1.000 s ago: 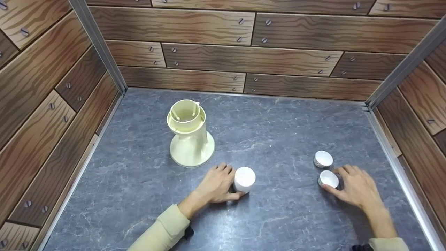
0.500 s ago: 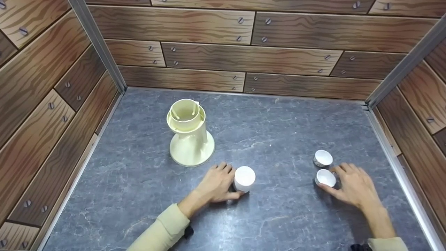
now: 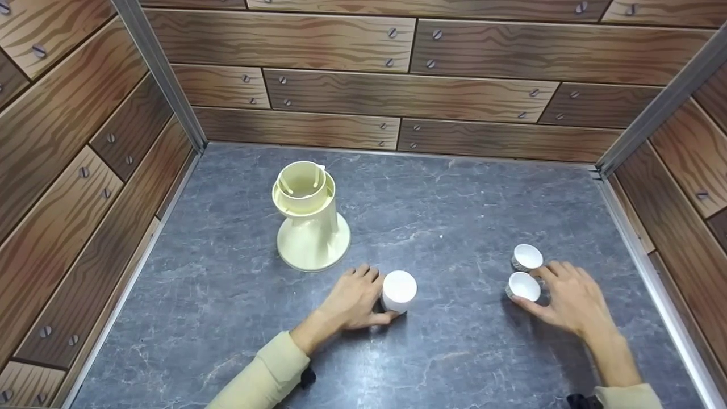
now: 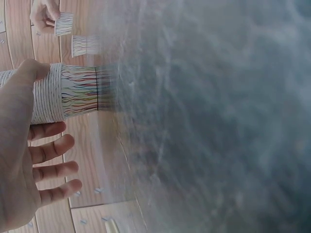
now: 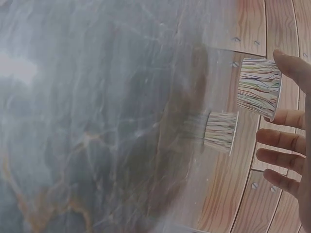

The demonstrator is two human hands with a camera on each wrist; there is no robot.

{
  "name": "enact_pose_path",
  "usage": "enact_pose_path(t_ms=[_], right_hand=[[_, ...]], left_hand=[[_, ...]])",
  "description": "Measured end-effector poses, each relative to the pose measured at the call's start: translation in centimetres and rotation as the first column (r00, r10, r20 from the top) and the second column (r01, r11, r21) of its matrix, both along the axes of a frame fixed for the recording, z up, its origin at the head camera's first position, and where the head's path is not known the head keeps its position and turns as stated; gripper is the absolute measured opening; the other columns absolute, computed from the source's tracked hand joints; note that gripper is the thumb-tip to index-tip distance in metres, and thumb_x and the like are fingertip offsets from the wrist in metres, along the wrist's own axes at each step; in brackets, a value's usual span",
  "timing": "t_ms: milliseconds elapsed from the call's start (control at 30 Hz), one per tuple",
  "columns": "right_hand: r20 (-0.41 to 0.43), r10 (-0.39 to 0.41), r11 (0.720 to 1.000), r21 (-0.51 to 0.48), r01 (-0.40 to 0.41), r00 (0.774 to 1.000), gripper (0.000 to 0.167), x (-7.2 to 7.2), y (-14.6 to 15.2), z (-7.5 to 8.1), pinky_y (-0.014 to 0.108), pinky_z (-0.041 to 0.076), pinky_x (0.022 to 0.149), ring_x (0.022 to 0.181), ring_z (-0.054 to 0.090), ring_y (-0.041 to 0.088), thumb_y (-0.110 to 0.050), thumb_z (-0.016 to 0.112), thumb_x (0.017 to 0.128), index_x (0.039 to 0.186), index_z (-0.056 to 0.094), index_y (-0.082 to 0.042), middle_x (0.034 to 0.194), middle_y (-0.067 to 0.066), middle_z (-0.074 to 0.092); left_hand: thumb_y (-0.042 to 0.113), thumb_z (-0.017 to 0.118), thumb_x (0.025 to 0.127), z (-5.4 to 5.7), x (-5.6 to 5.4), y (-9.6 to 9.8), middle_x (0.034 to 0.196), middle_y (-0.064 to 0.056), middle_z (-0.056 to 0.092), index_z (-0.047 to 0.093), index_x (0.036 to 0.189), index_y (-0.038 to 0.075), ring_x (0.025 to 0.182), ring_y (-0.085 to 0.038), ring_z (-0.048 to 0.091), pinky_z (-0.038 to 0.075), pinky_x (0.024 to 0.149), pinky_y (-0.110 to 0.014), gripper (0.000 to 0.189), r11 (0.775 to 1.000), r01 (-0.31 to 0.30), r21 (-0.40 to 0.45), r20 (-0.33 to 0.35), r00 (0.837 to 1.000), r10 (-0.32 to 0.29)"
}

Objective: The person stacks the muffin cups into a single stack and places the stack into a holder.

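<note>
The desk (image 3: 448, 358) carries one stand (image 3: 315, 227) and one stack of cups (image 3: 399, 291), nested too closely to count. Toward its right edge are two single cups, a nearer cup (image 3: 523, 287) and a farther cup (image 3: 527, 258). Two hands show: a left hand (image 3: 356, 300) and a right hand (image 3: 575, 299).

And a wavy-lined white cup (image 5: 259, 90) hangs aloft, mouth up, just beside its upright twin (image 5: 220, 130), the nested stack (image 3: 399, 291) standing upright well to the left!
</note>
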State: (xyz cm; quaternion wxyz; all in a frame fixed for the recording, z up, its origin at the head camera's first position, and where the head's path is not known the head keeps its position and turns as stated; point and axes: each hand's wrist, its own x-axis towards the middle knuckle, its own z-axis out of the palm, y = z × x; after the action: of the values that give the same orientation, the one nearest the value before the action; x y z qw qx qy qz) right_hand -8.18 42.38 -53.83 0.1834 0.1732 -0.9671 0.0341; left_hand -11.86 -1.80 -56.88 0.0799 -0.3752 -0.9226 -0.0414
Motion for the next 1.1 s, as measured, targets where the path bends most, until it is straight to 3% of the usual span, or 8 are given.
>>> enact_pose_path(t_ms=[367,800,1100], right_hand=[[-0.062,0.078,0.996,-0.033,-0.08,0.995,0.061,-0.7,-1.5,0.6,0.048,0.051,0.075,0.091,0.066,0.035,-0.059,0.086,0.069,0.107,0.076,-0.012,0.103,0.012,0.072],[-0.095,0.166,0.985,-0.024,-0.169,0.982,0.06,-1.7,-3.2,1.5,0.047,0.052,0.073,0.09,0.066,0.035,-0.063,0.084,0.07,0.1,0.073,-0.012,0.1,0.012,0.071],[-0.069,0.192,0.981,-0.009,-0.193,0.979,0.06,-2.1,-4.5,2.3,0.048,0.054,0.079,0.092,0.066,0.034,-0.06,0.085,0.069,0.101,0.073,-0.011,0.099,0.013,0.07]], left_hand=[[0.075,0.06,0.088,-0.1,0.0,0.1,0.117,-0.005,0.071,0.065,0.127,0.013,0.107,-0.022,0.064,0.058,0.088,-0.038,0.074,1.0,-0.006,0.014,-0.004,1.0,0.006],[0.075,0.061,0.088,-0.1,0.0,0.1,0.116,-0.004,0.07,0.064,0.128,0.013,0.108,-0.022,0.063,0.057,0.089,-0.038,0.074,1.0,-0.003,0.015,-0.004,1.0,0.003],[0.074,0.061,0.089,-0.2,-0.1,0.0,0.114,-0.004,0.071,0.066,0.126,0.013,0.105,-0.022,0.064,0.058,0.087,-0.038,0.072,0.999,0.007,0.036,-0.014,1.0,-0.007]])
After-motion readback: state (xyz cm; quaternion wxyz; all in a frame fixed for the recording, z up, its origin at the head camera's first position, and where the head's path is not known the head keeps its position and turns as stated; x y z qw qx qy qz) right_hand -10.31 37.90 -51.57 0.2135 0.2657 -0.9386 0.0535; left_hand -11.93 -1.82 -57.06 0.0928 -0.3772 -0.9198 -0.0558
